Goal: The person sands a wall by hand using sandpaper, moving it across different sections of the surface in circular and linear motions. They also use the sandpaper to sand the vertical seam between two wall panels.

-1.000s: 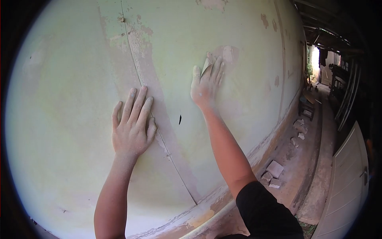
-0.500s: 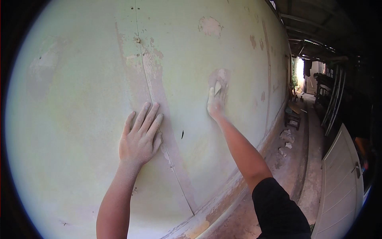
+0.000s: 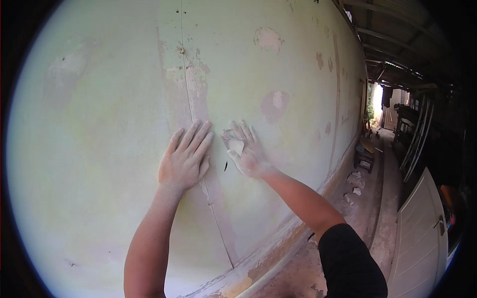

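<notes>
My left hand (image 3: 185, 158) lies flat against the pale green wall (image 3: 114, 124), fingers stretched upward over a seam (image 3: 188, 92) between panels. Nothing is in it. To its right, my right hand (image 3: 251, 155) presses a small pale sheet of sandpaper (image 3: 235, 144) to the wall, fingers over it and thumb along its lower edge. White dust covers both hands. Just below the sheet is a small dark slit (image 3: 226, 166) in the wall. Above and right of my right hand sits a round patch of filler (image 3: 276, 106).
A whitish door panel (image 3: 419, 238) leans at the lower right. Along the passage floor lie white scraps (image 3: 356, 182) and a small stool (image 3: 364, 158). Long metal rails (image 3: 419, 134) stand at the right. A ledge (image 3: 268, 270) runs along the wall's foot.
My right hand has swept left and down with the sandpaper, from the round filler patch to beside my left hand. My left hand stays flat on the wall. The view has shifted slightly.
</notes>
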### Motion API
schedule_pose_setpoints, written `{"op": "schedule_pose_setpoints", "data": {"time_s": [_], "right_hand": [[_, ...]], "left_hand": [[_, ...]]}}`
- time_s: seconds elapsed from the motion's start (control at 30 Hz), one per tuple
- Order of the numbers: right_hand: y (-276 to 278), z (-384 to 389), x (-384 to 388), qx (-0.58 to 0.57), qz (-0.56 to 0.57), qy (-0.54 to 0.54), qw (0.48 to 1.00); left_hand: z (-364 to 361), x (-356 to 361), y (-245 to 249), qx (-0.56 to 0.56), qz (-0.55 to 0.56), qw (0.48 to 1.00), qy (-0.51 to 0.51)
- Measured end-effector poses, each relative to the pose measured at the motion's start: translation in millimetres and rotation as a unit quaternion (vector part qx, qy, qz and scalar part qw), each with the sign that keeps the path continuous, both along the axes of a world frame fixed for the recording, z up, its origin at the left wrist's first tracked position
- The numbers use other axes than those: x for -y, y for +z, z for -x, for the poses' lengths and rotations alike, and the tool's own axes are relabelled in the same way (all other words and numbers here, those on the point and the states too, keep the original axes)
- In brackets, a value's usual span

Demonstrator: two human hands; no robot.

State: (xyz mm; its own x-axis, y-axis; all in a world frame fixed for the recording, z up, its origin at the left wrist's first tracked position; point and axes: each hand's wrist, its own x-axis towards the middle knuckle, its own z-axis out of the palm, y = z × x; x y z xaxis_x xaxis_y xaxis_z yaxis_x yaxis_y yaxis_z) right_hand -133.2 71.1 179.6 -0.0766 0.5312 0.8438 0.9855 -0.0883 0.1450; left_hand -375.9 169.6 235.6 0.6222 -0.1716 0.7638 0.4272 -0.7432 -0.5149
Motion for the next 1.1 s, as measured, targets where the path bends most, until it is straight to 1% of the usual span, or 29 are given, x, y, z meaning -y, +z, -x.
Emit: {"op": "schedule_pose_setpoints", "data": {"time_s": [0.1,0.17,0.2,0.27,0.3,0.37,0.4,0.47,0.53,0.6,0.63,0.67,0.7,0.73,0.8,0.87,0.93,0.97,1.03,1.1], "right_hand": [[-4.3,21.9,-1.6,0.008,-0.047,0.008,0.999],[0.8,47.9,-9.8,-0.057,-0.057,0.071,0.994],[0.6,53.2,-18.2,-0.054,-0.057,0.074,0.994],[-1.6,57.5,-28.9,-0.045,-0.119,0.088,0.988],[-0.6,50.9,-26.0,-0.045,-0.120,0.090,0.988],[5.2,36.1,-22.0,-0.006,-0.046,0.053,0.998],[8.3,22.0,-18.4,-0.009,-0.052,0.056,0.997],[16.7,-23.4,-5.0,-0.014,-0.078,0.026,0.997],[30.7,-71.4,12.6,-0.049,-0.091,0.009,0.995],[50.5,-107.4,26.2,-0.129,-0.152,0.035,0.979],[60.4,-121.8,19.9,-0.133,-0.149,0.041,0.979],[67.4,-137.9,9.8,-0.219,-0.235,0.050,0.946],[69.9,-146.5,4.6,-0.300,-0.319,0.056,0.897],[69.2,-133.6,2.2,-0.303,-0.315,0.058,0.898],[61.8,-87.3,-14.4,-0.255,-0.302,-0.047,0.917],[30.0,-37.9,-10.9,-0.105,-0.182,-0.043,0.977],[-3.0,-23.8,-4.4,0.025,-0.074,0.028,0.997],[-3.7,-32.4,-3.2,0.022,-0.078,0.031,0.996],[-2.5,-69.0,11.1,0.100,-0.011,0.051,0.994],[18.7,-101.3,27.8,0.027,-0.019,0.002,0.999]], "left_hand": [[-1.2,2.2,-0.5,-0.001,-0.013,1.000,0.009],[-3.3,2.5,-2.1,0.013,-0.009,1.000,-0.007],[-3.4,5.3,-1.5,0.016,-0.010,1.000,-0.005],[-0.8,11.6,0.9,0.014,0.009,0.999,0.031],[-1.7,13.1,0.9,0.016,0.007,0.999,0.040],[-2.4,16.2,2.7,0.015,0.008,0.998,0.053],[-2.2,17.3,3.8,0.009,0.011,0.998,0.064],[-4.7,19.1,4.9,0.005,0.004,0.997,0.079],[-5.7,21.2,4.0,-0.002,0.026,0.992,0.120],[-6.5,21.5,3.9,-0.004,0.025,0.991,0.129],[-6.3,21.9,3.3,-0.003,0.025,0.991,0.131],[-5.6,22.0,2.7,-0.006,0.028,0.990,0.137],[-5.9,21.4,4.0,-0.008,0.027,0.990,0.140],[-7.0,22.8,4.6,-0.011,0.026,0.990,0.140],[-8.9,30.4,5.1,-0.013,0.040,0.988,0.148],[-11.1,36.4,8.9,-0.012,0.050,0.986,0.157],[-15.1,39.3,16.2,-0.037,0.034,0.987,0.154],[-15.3,40.0,23.5,-0.039,0.030,0.986,0.157],[-15.2,40.9,44.7,-0.046,0.018,0.986,0.162],[-13.2,37.8,62.4,-0.038,0.019,0.986,0.164]]}}
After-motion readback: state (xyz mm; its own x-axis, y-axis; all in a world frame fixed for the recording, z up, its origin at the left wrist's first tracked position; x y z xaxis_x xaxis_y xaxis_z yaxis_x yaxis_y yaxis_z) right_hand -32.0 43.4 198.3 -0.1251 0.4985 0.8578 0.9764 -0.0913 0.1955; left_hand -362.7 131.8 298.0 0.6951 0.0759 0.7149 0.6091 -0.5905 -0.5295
